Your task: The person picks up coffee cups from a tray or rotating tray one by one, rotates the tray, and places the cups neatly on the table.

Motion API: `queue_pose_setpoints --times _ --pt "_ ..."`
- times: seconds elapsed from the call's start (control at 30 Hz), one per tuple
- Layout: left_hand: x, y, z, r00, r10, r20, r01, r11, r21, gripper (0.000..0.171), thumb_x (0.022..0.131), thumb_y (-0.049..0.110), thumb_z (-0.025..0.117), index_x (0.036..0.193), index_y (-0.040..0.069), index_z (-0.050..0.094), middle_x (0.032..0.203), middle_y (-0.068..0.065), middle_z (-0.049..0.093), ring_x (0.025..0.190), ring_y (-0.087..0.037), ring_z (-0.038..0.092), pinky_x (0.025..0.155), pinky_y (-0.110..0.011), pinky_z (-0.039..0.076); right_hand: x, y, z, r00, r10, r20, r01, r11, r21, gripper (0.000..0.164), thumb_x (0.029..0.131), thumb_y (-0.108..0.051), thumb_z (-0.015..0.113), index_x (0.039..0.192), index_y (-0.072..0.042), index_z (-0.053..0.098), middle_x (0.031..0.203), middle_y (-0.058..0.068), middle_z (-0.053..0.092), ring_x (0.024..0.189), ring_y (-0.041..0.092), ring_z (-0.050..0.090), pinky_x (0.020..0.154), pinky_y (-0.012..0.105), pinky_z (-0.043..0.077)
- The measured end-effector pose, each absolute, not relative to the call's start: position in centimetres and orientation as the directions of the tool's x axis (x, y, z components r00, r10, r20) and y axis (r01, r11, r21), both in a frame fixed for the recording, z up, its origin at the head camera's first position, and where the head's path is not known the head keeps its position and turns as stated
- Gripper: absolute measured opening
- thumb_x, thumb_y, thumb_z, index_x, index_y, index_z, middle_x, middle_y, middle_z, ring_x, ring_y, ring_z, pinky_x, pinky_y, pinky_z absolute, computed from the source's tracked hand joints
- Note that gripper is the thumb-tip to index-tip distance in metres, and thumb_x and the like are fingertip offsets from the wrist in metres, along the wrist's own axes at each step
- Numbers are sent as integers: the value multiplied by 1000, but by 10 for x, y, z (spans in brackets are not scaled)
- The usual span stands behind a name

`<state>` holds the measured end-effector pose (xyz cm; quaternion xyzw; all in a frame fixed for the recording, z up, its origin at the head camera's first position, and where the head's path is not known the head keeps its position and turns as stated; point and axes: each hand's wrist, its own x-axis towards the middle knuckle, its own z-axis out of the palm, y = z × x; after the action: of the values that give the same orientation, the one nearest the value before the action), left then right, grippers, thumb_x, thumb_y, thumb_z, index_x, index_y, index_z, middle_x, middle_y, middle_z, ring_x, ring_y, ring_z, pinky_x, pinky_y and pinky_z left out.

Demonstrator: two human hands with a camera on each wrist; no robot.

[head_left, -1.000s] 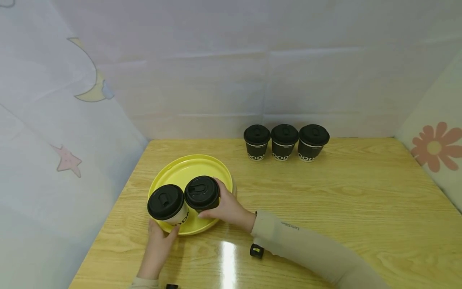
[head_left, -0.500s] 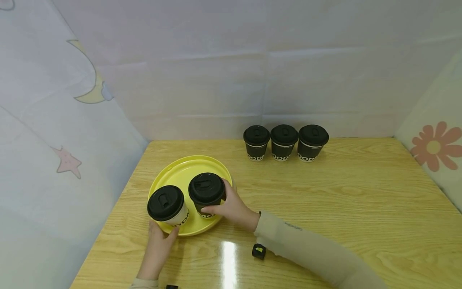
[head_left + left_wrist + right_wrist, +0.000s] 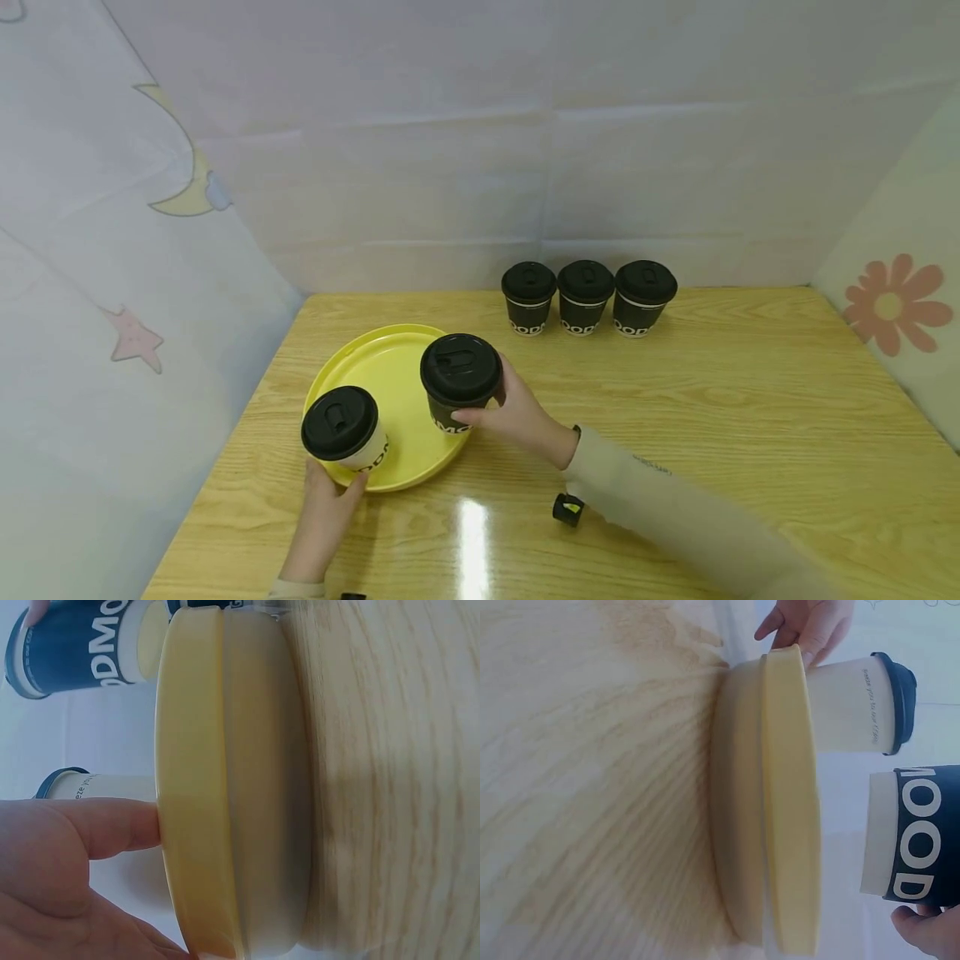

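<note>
My right hand [image 3: 517,417] grips a lidded black paper coffee cup [image 3: 448,414] round its side. In the right wrist view, this cup [image 3: 922,836] is raised clear of the round yellow tray [image 3: 791,802]. A white coffee cup [image 3: 363,450] with a black lid stands upright on the tray's near left part. My left hand [image 3: 322,512] touches the near rim beside that cup. The left wrist view shows its straight thumb [image 3: 124,825] meeting the tray rim [image 3: 191,750]; the other fingers are partly hidden.
Three lidded black coffee cups [image 3: 587,300] stand in a row at the back of the wooden table [image 3: 675,400]. Behind them rises a pale sheet wall [image 3: 450,167]. A small black item [image 3: 567,509] shows below the right forearm.
The right hand has lifted the black cup and carried it rightward and away from the white cup. The left hand stays at the tray rim, and the white cup keeps its place.
</note>
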<state>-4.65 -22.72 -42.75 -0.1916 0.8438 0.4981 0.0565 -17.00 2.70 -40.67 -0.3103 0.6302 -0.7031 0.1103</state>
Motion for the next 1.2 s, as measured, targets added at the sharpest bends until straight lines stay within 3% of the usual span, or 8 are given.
queue_pose_setpoints --times 0.3,0.5,0.87,1.2 --pt "-46 -228 -429 -916 -266 -300 -391 426 816 94 99 14 51 138 -15 -29 144 -39 -30 136 -50 -23 111 -62 -5 -179 60 -400 -740 -574 351 -282 -209 -936 90 83 -22 79 147 7 23 144 28 37 124 18 48 104 32 41" --pt "-48 -229 -430 -915 -267 -302 -393 426 815 95 100 16 52 138 -16 -29 144 -40 -30 136 -51 -23 111 -61 -5 -184 81 -401 -720 -580 381 -309 -224 -925 88 86 -24 77 148 6 22 146 24 35 126 12 47 104 28 40" --pt "-49 -229 -431 -913 -270 -307 -400 437 806 94 100 15 52 138 -17 -28 144 -41 -29 136 -50 -23 112 -61 -4 -194 101 -407 -718 -532 450 -386 -234 -892 84 88 -23 74 144 13 23 136 -8 47 121 7 51 99 23 43" --pt "-49 -228 -431 -908 -271 -319 -411 435 801 95 100 17 51 135 -19 -29 142 -41 -30 135 -51 -22 111 -61 -4 -199 114 -409 -761 -531 372 -326 -183 -928 81 87 -14 74 147 8 24 137 -8 47 124 9 49 101 24 42"
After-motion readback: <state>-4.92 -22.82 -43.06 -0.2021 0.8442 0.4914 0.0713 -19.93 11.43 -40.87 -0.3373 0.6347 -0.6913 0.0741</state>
